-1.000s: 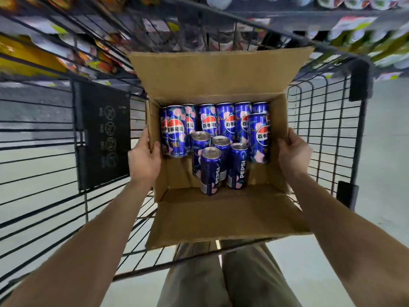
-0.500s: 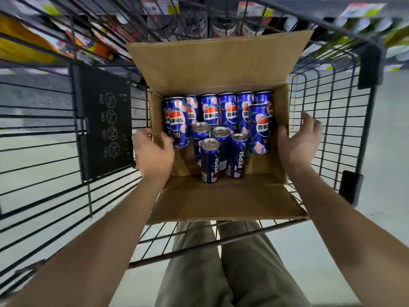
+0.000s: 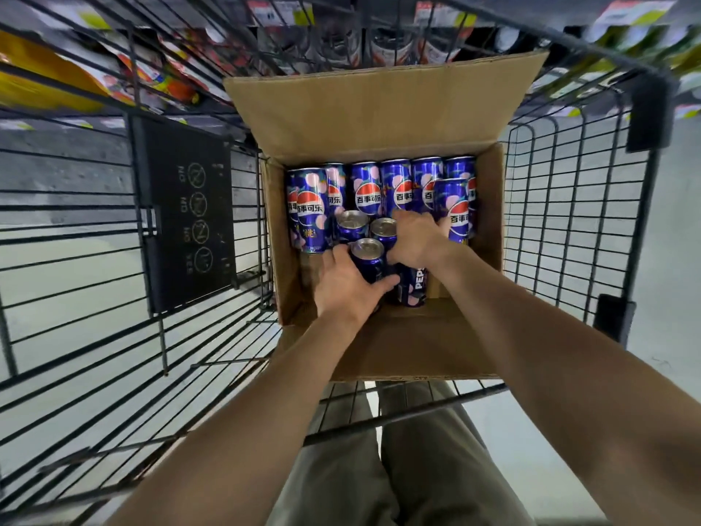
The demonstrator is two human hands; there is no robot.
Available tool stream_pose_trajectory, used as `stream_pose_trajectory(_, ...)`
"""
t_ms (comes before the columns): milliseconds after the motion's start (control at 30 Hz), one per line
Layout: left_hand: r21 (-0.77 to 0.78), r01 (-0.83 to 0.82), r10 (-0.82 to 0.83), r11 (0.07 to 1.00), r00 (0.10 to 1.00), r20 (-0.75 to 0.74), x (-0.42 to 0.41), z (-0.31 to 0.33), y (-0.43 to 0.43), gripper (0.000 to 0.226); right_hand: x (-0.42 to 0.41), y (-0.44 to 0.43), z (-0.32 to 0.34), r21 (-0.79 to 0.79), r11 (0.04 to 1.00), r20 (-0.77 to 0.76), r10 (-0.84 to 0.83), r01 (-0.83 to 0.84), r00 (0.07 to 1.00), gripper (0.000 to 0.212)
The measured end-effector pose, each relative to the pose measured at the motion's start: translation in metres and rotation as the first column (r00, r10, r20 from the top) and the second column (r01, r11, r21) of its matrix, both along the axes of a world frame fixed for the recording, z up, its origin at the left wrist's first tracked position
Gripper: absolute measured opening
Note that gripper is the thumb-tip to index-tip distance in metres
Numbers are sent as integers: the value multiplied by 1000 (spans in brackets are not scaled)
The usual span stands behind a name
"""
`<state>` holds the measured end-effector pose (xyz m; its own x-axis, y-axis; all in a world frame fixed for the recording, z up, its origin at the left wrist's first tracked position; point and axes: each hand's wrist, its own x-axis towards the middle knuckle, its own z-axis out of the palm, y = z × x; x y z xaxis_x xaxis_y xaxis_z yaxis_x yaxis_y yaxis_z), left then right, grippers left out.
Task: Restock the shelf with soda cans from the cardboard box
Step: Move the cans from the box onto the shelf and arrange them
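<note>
- Cans (image 3: pixel 394 187), glossy blue cylinders with silver tops, stood in the brown cardboard box (image 3: pixel 379 119), which sat in a black wire cart (image 3: pixel 650 108).
- My left hand (image 3: pixel 347 290) wrapped the front can (image 3: pixel 370 260), thumb across its side.
- My right hand (image 3: pixel 415 237) curled over the next can (image 3: pixel 415 288), gripping its top.

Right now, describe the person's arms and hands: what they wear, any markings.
The left forearm and right forearm are bare as far as the frame shows: no sleeves appear. The left hand and right hand are ungloved, with no rings, watch or bracelet visible. No tattoos or markings show. Below the arms, grey-green cloth trousers cover the legs.
</note>
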<state>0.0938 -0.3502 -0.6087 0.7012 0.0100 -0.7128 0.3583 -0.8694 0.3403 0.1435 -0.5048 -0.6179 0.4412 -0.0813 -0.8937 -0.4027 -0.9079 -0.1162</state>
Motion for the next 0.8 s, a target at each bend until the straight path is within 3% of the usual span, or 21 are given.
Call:
stream_pose_trajectory(200, -170, -268, 267, 948, 963, -27, -4, -5, 1, 69, 2, 0, -8, 21, 1000, 39, -17, 16, 999, 91)
stream_pose_trajectory(300, -212, -284, 280, 935, 959, -51, -3, -2, 13, 69, -1, 1, -5, 49, 996, 66, -75, 72, 995, 87)
stream_pose_trajectory(433, -274, -251, 241, 929, 968, -70, 5, 7, 30, 72, -17, -5, 1, 184, 951, 166, -278, 247, 946, 81)
stream_pose_trajectory(500, -314, -250, 245, 916, 968, -57, 10, 15, 35, 71, -25, -9, 10, 282, 904, 240, -389, 320, 889, 76)
stream_pose_trajectory(600, -376, -233, 246, 897, 969, -13, 21, 33, 40, 75, -30, -15, 38, 482, 750, 246, -612, 453, 752, 68)
stream_pose_trajectory(800, -416, -53, 162, 908, 959, 232, 51, 91, 37, 80, -27, -27, 112, 670, 476, 224, -861, 569, 457, 60)
